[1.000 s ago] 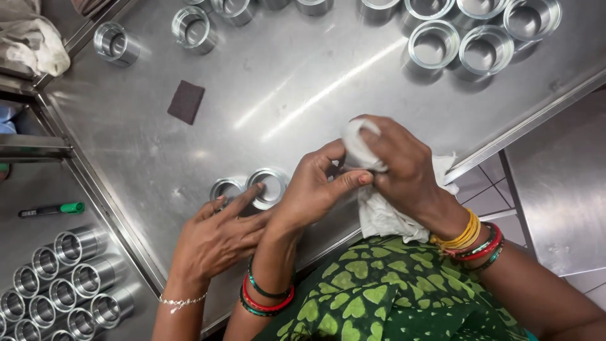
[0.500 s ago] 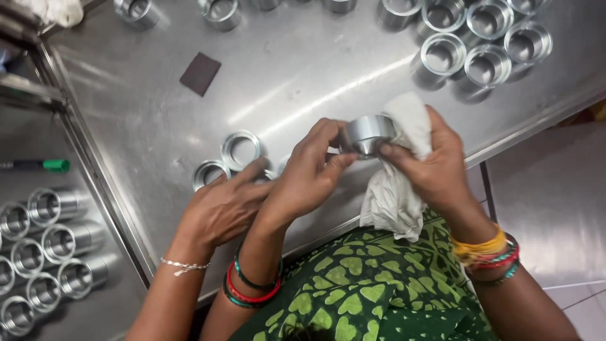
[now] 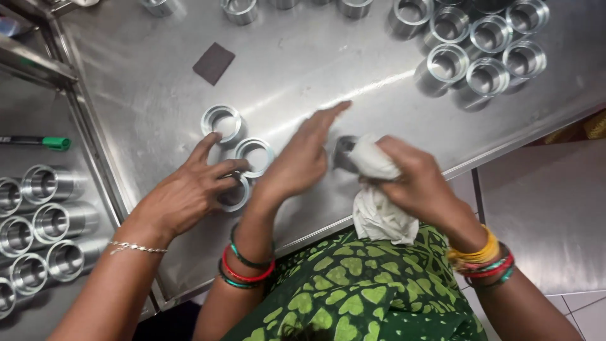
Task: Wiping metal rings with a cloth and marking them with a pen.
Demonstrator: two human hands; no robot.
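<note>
My right hand (image 3: 420,183) grips a white cloth (image 3: 379,215) and presses it against a short metal ring (image 3: 343,151) just above the steel table (image 3: 353,69). My left hand (image 3: 293,167), with red and green bangles at the wrist, is stretched flat with its fingers apart beside that ring and holds nothing. Another person's hand (image 3: 186,192), wearing a thin silver bracelet, rests on the table to the left with its fingers over a ring (image 3: 235,197). Two more rings (image 3: 221,120) (image 3: 254,155) lie just beyond it.
A cluster of several metal cylinders (image 3: 480,50) stands at the table's far right, and more stand along the far edge. A dark square pad (image 3: 213,62) lies far left. On a lower shelf at the left are a green-capped marker (image 3: 38,142) and several cylinders (image 3: 44,221).
My left hand has let go of the ring and opened flat. My right hand has lowered the cloth-wrapped ring toward the table. The other person's hand has slid onto a ring.
</note>
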